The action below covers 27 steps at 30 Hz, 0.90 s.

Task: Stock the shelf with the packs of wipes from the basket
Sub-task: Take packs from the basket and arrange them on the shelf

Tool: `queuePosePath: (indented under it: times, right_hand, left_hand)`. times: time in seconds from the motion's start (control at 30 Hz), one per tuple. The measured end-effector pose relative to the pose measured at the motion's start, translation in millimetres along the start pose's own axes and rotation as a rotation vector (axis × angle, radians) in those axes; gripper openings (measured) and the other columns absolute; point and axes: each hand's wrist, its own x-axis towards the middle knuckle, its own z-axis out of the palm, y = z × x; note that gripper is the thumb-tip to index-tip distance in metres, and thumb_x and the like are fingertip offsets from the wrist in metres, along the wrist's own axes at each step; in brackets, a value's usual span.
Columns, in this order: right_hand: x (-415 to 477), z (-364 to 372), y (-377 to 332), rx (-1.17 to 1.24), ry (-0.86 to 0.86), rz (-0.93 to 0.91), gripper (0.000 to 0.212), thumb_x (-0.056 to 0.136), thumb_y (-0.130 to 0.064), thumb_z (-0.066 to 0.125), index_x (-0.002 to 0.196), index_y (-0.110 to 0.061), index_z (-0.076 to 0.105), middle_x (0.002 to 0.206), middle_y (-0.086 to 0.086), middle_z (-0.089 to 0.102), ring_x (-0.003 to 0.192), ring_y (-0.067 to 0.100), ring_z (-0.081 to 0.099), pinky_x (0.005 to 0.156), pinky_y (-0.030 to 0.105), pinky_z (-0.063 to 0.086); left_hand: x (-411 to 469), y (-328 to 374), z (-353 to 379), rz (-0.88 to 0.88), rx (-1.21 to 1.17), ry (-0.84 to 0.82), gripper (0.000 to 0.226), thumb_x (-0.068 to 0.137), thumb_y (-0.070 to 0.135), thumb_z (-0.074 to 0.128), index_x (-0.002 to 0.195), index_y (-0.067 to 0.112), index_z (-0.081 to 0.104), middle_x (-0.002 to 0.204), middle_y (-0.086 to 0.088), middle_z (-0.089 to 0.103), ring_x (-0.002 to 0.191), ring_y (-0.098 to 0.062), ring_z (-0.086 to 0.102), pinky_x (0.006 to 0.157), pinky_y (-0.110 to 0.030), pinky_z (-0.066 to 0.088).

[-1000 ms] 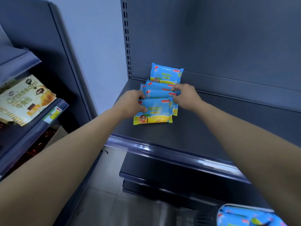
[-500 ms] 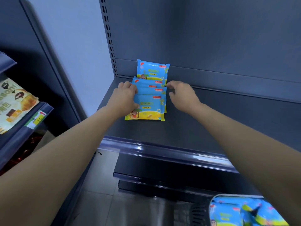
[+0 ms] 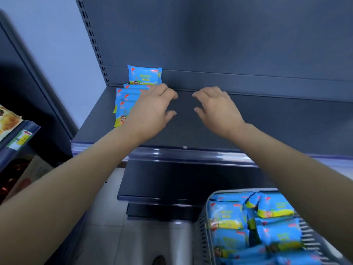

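Several blue and yellow packs of wipes (image 3: 125, 104) lie overlapping in a row at the left end of the dark grey shelf (image 3: 267, 127); the rearmost pack (image 3: 144, 75) leans upright against the back panel. My left hand (image 3: 152, 109) hovers over the right side of the row, fingers loosely curled, holding nothing, and hides part of the packs. My right hand (image 3: 217, 108) hangs over bare shelf to the right, fingers loosely curled and empty. At the bottom right a grey basket (image 3: 202, 222) holds several more wipes packs (image 3: 256, 224).
A lower shelf (image 3: 172, 180) sits beneath the stocked one. On the left stands another shelf unit with a price tag strip (image 3: 21, 138) and a croissant package (image 3: 7, 119). Tiled floor (image 3: 122, 236) shows below.
Both hands have let go of the wipes row and shifted right off it. The view has tilted down, bringing the basket of wipes further into sight.
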Motion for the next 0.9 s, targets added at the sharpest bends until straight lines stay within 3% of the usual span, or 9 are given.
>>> queuePosePath:
  times: [0.17,0.33,0.47,0.6,0.7,0.9]
  right_hand:
    - [-86.7,-26.2,37.7,-0.011,0.078,-0.013,0.036,0.084,-0.012,0.064,0.118,-0.001,0.06,0.114,0.019,0.062,0.106,0.04,0.055,0.086,0.044,0.043]
    - [-176.1,-24.4,74.4,0.0,-0.046,0.015,0.033,0.084,-0.015,0.06,0.114,-0.002,0.061,0.111,0.019,0.062,0.105,0.039,0.055,0.085,0.045,0.043]
    - [-239.1,-10.2,98.9,0.039,-0.314,0.016,0.032,0.09,-0.02,0.056,0.12,-0.009,0.056,0.119,0.014,0.057,0.115,0.032,0.048,0.096,0.039,0.039]
    - [-294.2,9.6,115.6,0.066,-0.651,0.038,0.032,0.094,-0.023,0.052,0.125,-0.016,0.054,0.128,0.005,0.055,0.12,0.027,0.047,0.095,0.038,0.041]
    - [-328.5,32.5,128.7,0.027,-0.869,0.059,0.037,0.093,-0.029,0.055,0.128,-0.017,0.051,0.133,0.008,0.053,0.12,0.028,0.048,0.097,0.039,0.043]
    - [-371.2,54.7,144.9,-0.009,-1.1,0.121,0.053,0.093,-0.03,0.058,0.14,-0.015,0.039,0.144,0.008,0.042,0.129,0.029,0.043,0.099,0.036,0.039]
  left_hand:
    - [-21.6,97.8,3.2,0.123,-0.044,0.024,0.035,0.08,0.02,0.068,0.112,0.008,0.059,0.108,-0.011,0.057,0.101,-0.031,0.052,0.088,-0.04,0.038]
    - [-61.9,183.5,46.3,0.116,-0.128,-0.152,0.034,0.083,0.023,0.066,0.113,0.012,0.058,0.11,-0.007,0.056,0.104,-0.026,0.051,0.09,-0.036,0.036]
    - [-102.3,224.3,93.1,0.021,-0.173,-0.378,0.034,0.082,0.023,0.064,0.114,0.013,0.056,0.111,-0.006,0.056,0.106,-0.025,0.051,0.093,-0.042,0.04]
    - [-141.8,250.8,137.2,-0.105,-0.196,-0.664,0.031,0.085,0.024,0.062,0.114,0.014,0.056,0.114,-0.003,0.054,0.107,-0.023,0.052,0.091,-0.037,0.043]
    - [-166.7,264.9,163.1,-0.152,-0.22,-0.833,0.03,0.085,0.024,0.063,0.112,0.014,0.054,0.114,-0.004,0.052,0.104,-0.024,0.052,0.088,-0.04,0.047]
    - [-194.8,274.6,192.4,-0.16,-0.134,-1.01,0.042,0.085,0.026,0.064,0.123,0.012,0.049,0.128,-0.005,0.05,0.109,-0.024,0.051,0.091,-0.035,0.045]
